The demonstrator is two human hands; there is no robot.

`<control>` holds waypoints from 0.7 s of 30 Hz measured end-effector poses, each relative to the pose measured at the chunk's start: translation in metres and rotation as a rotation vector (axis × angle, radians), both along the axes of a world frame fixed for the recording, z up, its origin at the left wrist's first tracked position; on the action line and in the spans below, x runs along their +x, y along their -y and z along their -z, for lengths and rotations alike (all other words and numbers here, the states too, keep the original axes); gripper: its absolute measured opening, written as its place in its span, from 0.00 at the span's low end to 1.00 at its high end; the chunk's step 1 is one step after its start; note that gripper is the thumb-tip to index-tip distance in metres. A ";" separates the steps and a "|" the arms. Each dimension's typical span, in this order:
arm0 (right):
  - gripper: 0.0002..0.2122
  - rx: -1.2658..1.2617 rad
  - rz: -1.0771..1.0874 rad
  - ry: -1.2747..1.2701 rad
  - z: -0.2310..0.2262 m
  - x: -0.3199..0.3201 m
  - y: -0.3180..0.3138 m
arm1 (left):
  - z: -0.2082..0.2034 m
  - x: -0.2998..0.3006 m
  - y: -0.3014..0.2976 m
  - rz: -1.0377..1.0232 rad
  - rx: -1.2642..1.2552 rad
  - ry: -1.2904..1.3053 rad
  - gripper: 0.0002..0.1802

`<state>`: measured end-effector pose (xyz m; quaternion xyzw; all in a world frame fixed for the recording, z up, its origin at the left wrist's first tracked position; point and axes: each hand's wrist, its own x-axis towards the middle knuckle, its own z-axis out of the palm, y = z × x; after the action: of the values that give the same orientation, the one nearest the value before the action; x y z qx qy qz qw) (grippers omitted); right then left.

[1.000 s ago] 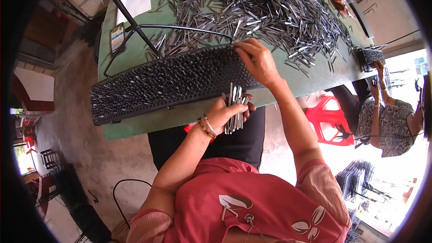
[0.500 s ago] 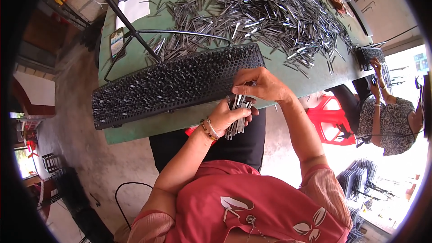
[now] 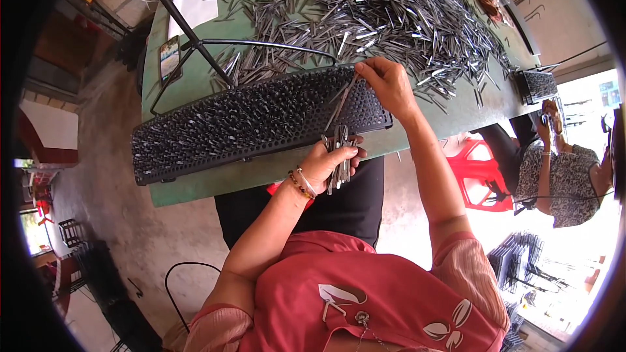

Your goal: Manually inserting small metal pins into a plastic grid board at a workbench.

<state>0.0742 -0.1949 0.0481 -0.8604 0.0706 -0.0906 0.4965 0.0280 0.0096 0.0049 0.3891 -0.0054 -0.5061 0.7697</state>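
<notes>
A bundle of slim metal strips (image 3: 340,168) is gripped in my left hand (image 3: 323,164), just off the near edge of a black perforated rack (image 3: 375,112). My right hand (image 3: 389,86) is over the rack's right end, thumb and finger pinched on a slim metal strip (image 3: 339,104) that slants down toward the rack's holes. Whether its lower end sits in a hole I cannot tell. Many strips stand upright in the rack's left and middle; bare holes show at its right end.
A large heap of loose strips (image 3: 417,19) covers the green table (image 3: 195,189) behind the rack. Black bent rods (image 3: 195,45) rise over its left side, near a phone (image 3: 169,58) and white paper (image 3: 195,10). Another person (image 3: 557,176) works at right, by a red stool (image 3: 476,173).
My right hand has left the bundle and moved up and right over the rack with a strip. The left hand stays nearly in place with its bundle. The rack's right end has shifted slightly.
</notes>
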 end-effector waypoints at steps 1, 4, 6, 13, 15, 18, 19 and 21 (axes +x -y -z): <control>0.13 -0.032 0.009 0.012 0.002 0.001 0.002 | 0.000 0.000 0.000 0.000 -0.001 0.000 0.17; 0.13 -0.063 -0.094 -0.109 0.002 0.003 0.008 | 0.002 0.000 -0.002 -0.018 0.012 -0.023 0.16; 0.12 -0.019 -0.048 -0.075 -0.002 -0.001 0.011 | 0.002 0.000 -0.005 -0.008 0.010 -0.035 0.16; 0.10 -0.049 0.111 0.111 -0.004 -0.001 0.006 | -0.001 -0.001 -0.005 0.009 0.002 -0.042 0.16; 0.08 -0.041 0.121 0.202 -0.001 0.000 -0.008 | -0.001 -0.002 -0.004 0.006 0.011 -0.066 0.16; 0.09 -0.197 0.093 0.319 0.013 0.004 -0.017 | 0.000 -0.003 -0.005 0.009 -0.002 -0.086 0.16; 0.08 -0.233 0.090 0.298 0.015 0.003 -0.018 | -0.002 -0.003 -0.005 0.009 -0.003 -0.085 0.16; 0.07 -0.329 0.058 0.363 0.019 0.004 -0.017 | -0.007 -0.004 -0.007 0.005 0.029 -0.099 0.18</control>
<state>0.0784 -0.1783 0.0293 -0.8970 -0.0108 -0.2683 0.3513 0.0241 0.0166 0.0116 0.3747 0.0392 -0.5268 0.7619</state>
